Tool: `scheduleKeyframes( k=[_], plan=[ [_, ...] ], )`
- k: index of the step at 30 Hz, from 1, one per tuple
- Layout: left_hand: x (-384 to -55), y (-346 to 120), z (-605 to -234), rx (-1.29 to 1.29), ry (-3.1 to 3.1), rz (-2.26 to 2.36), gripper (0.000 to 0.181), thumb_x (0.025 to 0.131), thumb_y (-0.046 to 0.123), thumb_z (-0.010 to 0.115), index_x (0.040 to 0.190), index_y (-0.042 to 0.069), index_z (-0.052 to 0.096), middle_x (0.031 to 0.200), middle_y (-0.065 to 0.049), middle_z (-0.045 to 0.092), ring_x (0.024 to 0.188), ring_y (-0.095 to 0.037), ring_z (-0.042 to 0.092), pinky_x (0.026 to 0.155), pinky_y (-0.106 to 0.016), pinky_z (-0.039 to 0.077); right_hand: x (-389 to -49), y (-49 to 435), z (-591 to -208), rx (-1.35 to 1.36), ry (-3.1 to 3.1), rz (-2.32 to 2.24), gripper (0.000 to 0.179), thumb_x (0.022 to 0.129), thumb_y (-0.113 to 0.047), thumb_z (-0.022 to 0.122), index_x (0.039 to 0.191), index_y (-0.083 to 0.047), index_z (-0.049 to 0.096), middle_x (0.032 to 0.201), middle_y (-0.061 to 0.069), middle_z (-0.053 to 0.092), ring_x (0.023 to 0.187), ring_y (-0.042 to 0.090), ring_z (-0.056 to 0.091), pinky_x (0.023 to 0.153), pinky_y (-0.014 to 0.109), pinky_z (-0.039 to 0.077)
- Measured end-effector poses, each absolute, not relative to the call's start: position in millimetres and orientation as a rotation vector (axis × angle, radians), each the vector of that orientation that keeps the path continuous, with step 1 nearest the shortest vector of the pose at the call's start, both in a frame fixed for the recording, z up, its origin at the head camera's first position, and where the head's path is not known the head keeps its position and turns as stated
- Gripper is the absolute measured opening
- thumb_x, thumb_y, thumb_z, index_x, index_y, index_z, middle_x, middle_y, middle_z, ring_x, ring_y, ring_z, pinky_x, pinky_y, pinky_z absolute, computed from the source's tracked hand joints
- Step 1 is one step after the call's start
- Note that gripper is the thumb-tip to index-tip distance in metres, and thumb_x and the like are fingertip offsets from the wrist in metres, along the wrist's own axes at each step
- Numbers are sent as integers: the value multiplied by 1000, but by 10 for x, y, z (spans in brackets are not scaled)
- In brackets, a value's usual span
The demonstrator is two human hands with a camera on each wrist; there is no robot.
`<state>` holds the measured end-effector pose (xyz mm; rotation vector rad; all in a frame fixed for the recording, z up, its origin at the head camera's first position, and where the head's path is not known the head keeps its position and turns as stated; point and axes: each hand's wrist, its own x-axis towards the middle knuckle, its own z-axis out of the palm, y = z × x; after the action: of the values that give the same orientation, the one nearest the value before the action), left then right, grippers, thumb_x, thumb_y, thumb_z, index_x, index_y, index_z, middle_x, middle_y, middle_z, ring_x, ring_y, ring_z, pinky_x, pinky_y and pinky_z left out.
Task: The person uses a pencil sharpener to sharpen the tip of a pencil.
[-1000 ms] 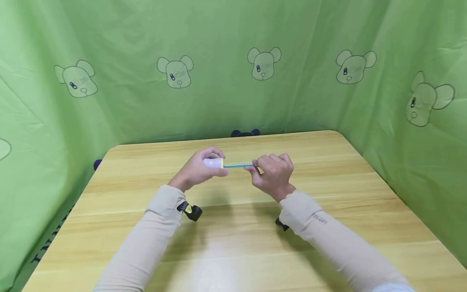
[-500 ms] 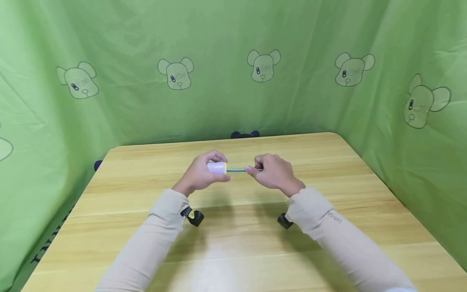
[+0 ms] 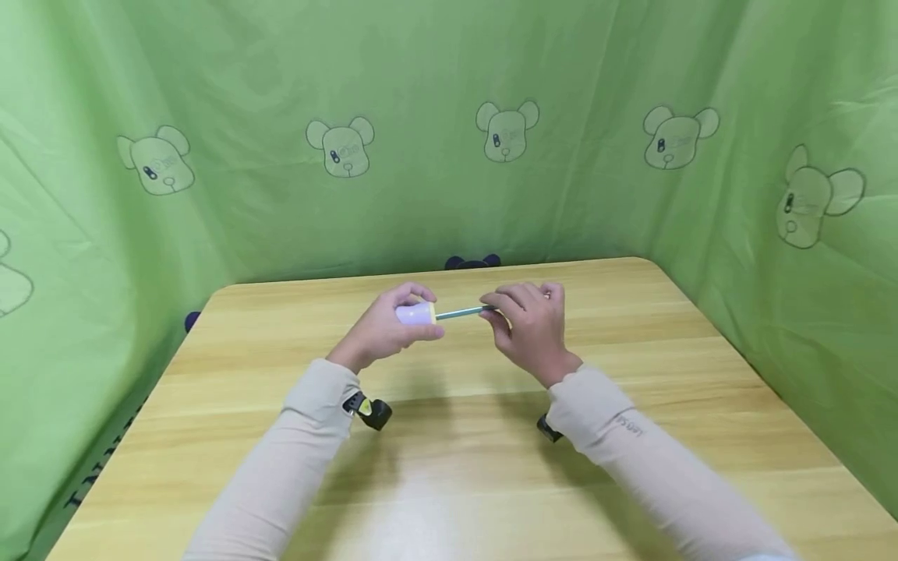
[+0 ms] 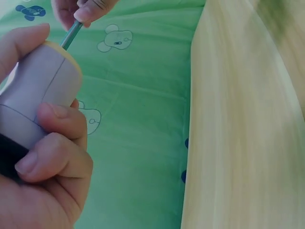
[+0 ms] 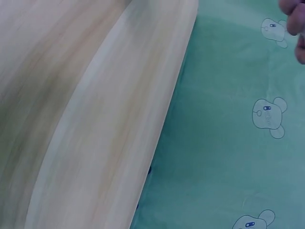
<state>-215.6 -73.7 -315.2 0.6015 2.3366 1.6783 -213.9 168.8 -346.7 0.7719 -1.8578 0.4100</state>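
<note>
My left hand (image 3: 379, 333) grips a lavender pencil sharpener (image 3: 415, 314) that has a yellow rim facing right. In the left wrist view its pale barrel (image 4: 40, 83) shows seam lines and a dark lower end, with fingers curled round it. A thin teal pencil (image 3: 457, 313) runs from the yellow-rimmed end toward the right. My right hand (image 3: 529, 327) pinches that pencil near its far part between thumb and fingers, the rest hidden by the hand. Both are held up above the wooden table. Only some fingertips (image 5: 296, 19) of the right hand enter the right wrist view, at its top corner.
The wooden table (image 3: 449, 483) spreads beneath both arms. A green curtain (image 3: 421, 210) printed with bear heads hangs behind the table and on both sides. A small black camera (image 3: 376, 414) sits at the left wrist, another (image 3: 549, 428) at the right.
The right hand has shifted and turned on the pencil, its fingers now more extended and raised. The pencil tilts slightly upward to the right. The left hand keeps hold of the sharpener, barely moving.
</note>
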Motion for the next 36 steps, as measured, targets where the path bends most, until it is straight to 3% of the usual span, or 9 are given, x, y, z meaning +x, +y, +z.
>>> scheduleKeyframes(
  k=[6, 10, 15, 21, 28, 36],
  plan=[
    [-2142, -744, -3130, 581, 2329, 1680, 46, 75, 18, 82, 114, 17, 59, 110, -13, 57, 81, -25, 51, 55, -28, 44, -2178, 1692, -3561, 763, -1734, 413, 34, 94, -38, 62, 84, -7, 71, 78, 9, 68, 63, 27, 60, 68, 49, 33],
    [-2149, -757, -3118, 586, 2297, 1686, 46, 76, 19, 82, 115, 16, 58, 107, -14, 57, 72, -21, 50, 52, -26, 40, -2200, 1702, -3588, 783, -1672, 375, 29, 92, -34, 66, 83, -7, 71, 77, 8, 67, 61, 26, 59, 65, 44, 33],
    [-2155, -786, -3111, 563, 2243, 1709, 46, 76, 17, 82, 115, 14, 57, 106, -15, 55, 64, -19, 47, 48, -25, 36, -2226, 1743, -3614, 805, -1629, 388, 23, 90, -25, 71, 83, -4, 68, 80, 11, 67, 61, 26, 61, 57, 38, 45],
    [-2154, -786, -3103, 541, 2257, 1703, 45, 76, 17, 82, 114, 14, 58, 108, -15, 55, 66, -19, 49, 48, -25, 37, -2222, 1822, -3623, 783, -1664, 566, 42, 81, -39, 78, 77, 1, 66, 84, 16, 66, 67, 31, 64, 55, 43, 52],
    [-2148, -844, -3095, 559, 2199, 1737, 43, 78, 14, 79, 115, 13, 57, 105, -15, 53, 58, -17, 45, 47, -25, 34, -2250, 1881, -3584, 810, -1649, 589, 52, 81, -51, 74, 70, 0, 67, 71, 12, 66, 63, 29, 62, 59, 41, 39],
    [-2165, -929, -3150, 648, 2046, 1779, 39, 80, 7, 75, 113, 4, 54, 95, -14, 50, 51, -15, 39, 44, -23, 29, -2227, 1876, -3512, 993, -1539, 667, 49, 81, -46, 76, 62, -2, 65, 64, 8, 61, 54, 24, 55, 56, 38, 39]
  ],
)
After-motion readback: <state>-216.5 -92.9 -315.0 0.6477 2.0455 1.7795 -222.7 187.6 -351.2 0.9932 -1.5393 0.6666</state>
